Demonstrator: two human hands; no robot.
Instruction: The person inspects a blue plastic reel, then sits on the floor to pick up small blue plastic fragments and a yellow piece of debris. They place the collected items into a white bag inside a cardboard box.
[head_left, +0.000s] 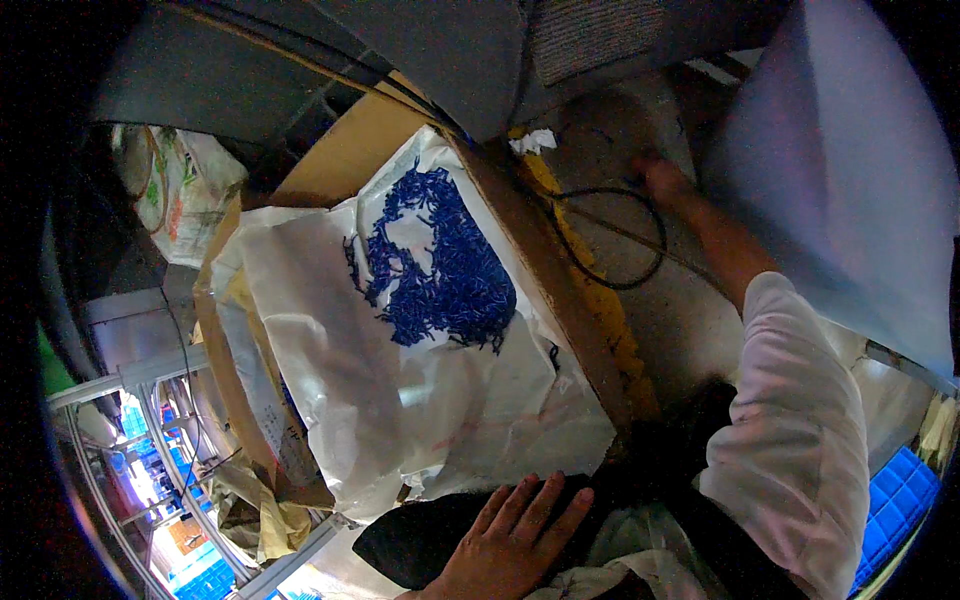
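My left hand (512,540) lies flat with fingers spread on a dark cloth (420,545) at the lower edge, beside the front corner of a cardboard box (590,340). The box is lined with a white plastic bag (400,400) holding a heap of small blue plastic pieces (445,270). My right arm, in a white sleeve (790,420), stretches forward to the floor. My right hand (660,180) is down by a black cable (610,240) on the grey floor; it is blurred and its fingers are not clear.
A large pale panel (850,170) stands at the right. A printed sack (180,190) lies at the left. A metal rack (140,400) and blue crates (905,490) sit at the lower corners. A grey machine body (450,50) looms above.
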